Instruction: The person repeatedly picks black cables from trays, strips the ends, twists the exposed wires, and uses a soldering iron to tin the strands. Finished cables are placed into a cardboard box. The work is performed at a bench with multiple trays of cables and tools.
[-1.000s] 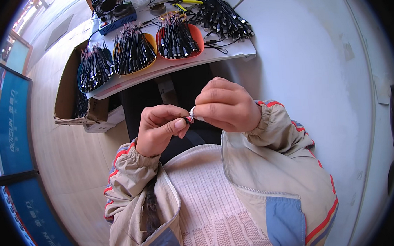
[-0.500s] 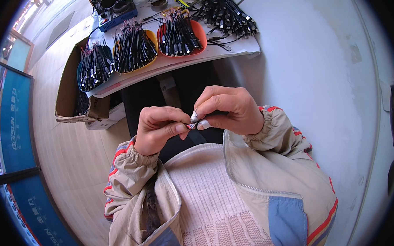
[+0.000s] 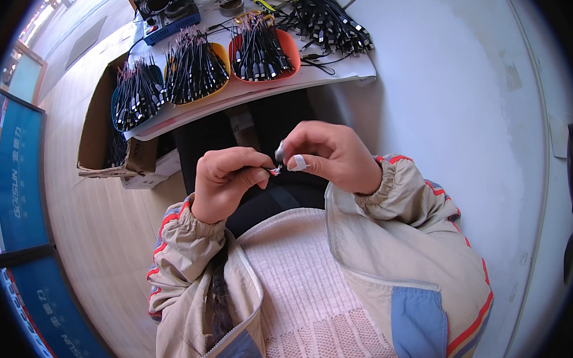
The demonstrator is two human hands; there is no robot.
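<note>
Lifted slightly, my white-taped right hand [image 3: 332, 153], fingertips apart, sits just right of the thin, rightward-pointing red-and-white wires [image 3: 274, 171] my left hand [image 3: 224, 180] pinches

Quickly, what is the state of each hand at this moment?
Left hand: closed, pinching a cable end with coloured wires.
Right hand: close beside the wires; whether its pinch is open or closed cannot be told.
</note>
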